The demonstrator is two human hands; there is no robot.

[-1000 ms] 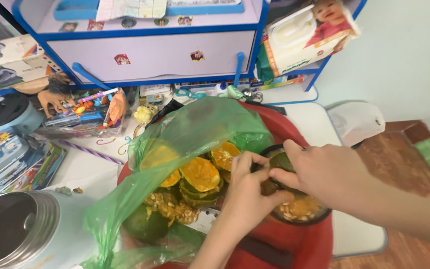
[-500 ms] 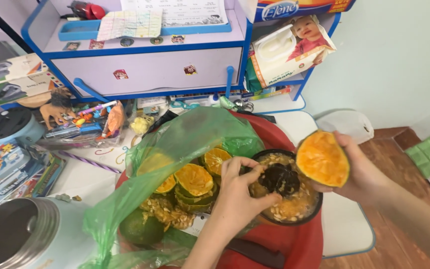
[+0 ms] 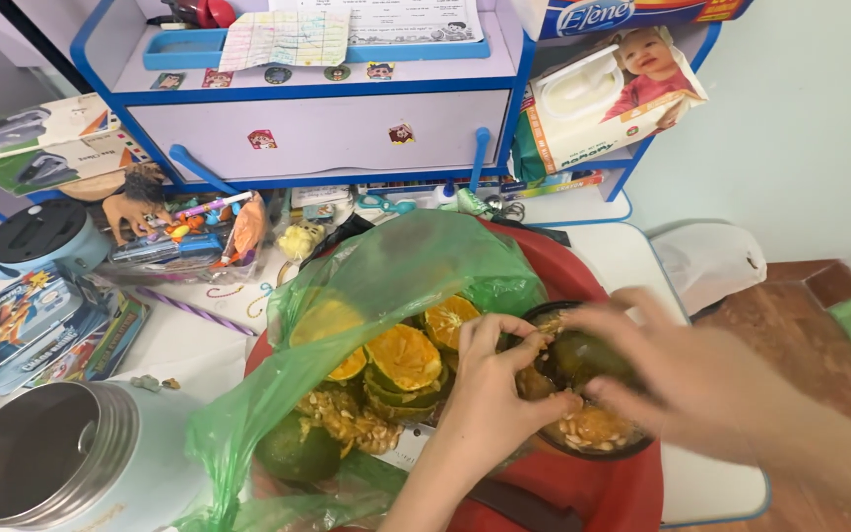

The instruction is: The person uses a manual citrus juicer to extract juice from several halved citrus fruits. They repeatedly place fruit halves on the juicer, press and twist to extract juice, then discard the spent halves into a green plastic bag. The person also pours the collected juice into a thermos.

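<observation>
Orange half (image 3: 583,357), green-skinned, is held over the dark bowl (image 3: 632,448), which sits in the red basin (image 3: 622,488) on the table (image 3: 189,335). It is gripped by the right hand (image 3: 701,379), fingers curled around it; the hand is blurred. The left hand (image 3: 499,379) is pressed against the fruit from the left, fingers (image 3: 504,330) bent on its edge. Seeds and pulp (image 3: 593,426) are seen in the bowl. Just left, squeezed orange halves (image 3: 401,360) are piled in a green plastic bag (image 3: 386,266) inside the basin, with a whole green orange (image 3: 297,451) and more seeds (image 3: 347,419). A steel-rimmed pot (image 3: 46,458) is placed at the lower left. Toys (image 3: 184,232) and a blue drawer unit (image 3: 337,128) are set behind.
</observation>
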